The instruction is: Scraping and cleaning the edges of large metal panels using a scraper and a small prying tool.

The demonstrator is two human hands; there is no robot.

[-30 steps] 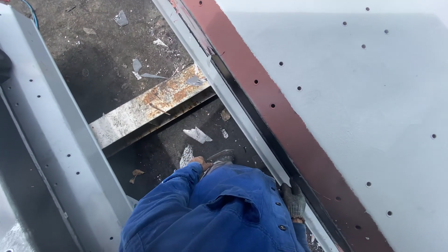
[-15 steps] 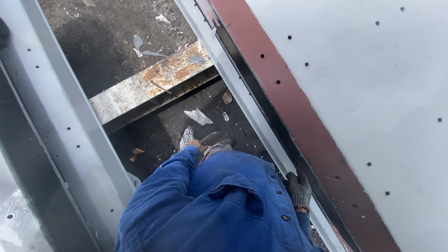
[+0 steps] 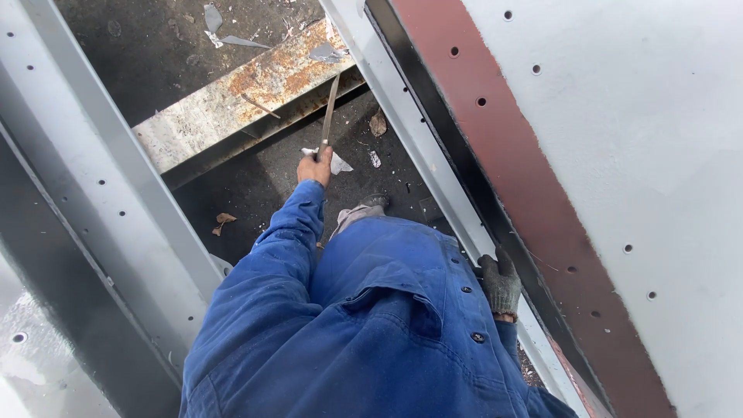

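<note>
While gripping a thin metal strip, the left hand is closing its fingers around the lower end, the tip reaching a rusty beam. The gloved right hand is resting on the grey rail, fingers together.

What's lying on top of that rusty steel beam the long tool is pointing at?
On the rusty beam lie a grey torn scrap and a thin rod. The flat metal tool in the left hand crosses its edge. What lies under the beam is hidden.
</note>
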